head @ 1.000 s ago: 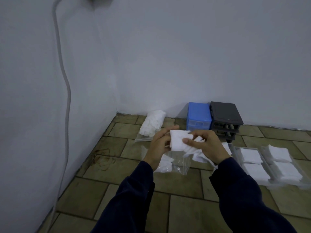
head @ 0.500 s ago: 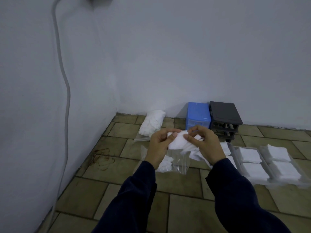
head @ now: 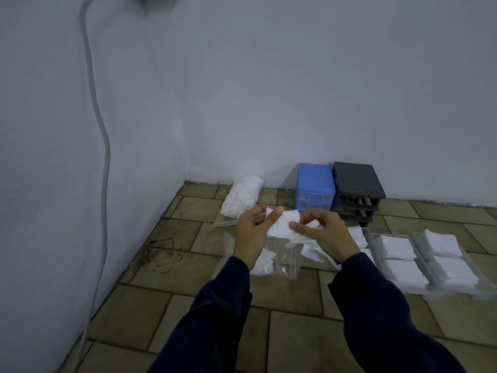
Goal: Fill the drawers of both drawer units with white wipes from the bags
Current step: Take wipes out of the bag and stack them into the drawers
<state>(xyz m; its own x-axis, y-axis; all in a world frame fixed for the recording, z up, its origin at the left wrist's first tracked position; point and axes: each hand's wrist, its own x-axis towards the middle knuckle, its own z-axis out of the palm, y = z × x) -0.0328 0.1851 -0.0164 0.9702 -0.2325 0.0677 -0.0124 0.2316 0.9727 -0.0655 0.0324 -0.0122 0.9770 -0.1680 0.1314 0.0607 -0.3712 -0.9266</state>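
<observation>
Both hands hold a small stack of white wipes (head: 285, 224) above the floor. My left hand (head: 254, 232) pinches its left edge and my right hand (head: 325, 232) pinches its right side, with more wipes hanging under the right palm. Below them lies an open clear bag (head: 279, 261) with a few wipes inside. A full bag of wipes (head: 242, 197) lies near the corner. The blue drawer unit (head: 315, 187) and the dark grey drawer unit (head: 356, 188) stand against the back wall. Clear drawers (head: 375, 244) filled with folded wipes lie on the floor at the right.
The tiled floor (head: 295, 332) meets pale walls at the left and back. A grey cable (head: 100, 135) runs down the left wall. A reddish stain (head: 162, 251) marks the tiles at the left.
Both hands have lifted a little and drawn together on the wipes; the stack now lies flatter between the fingertips. The camera has shifted slightly.
</observation>
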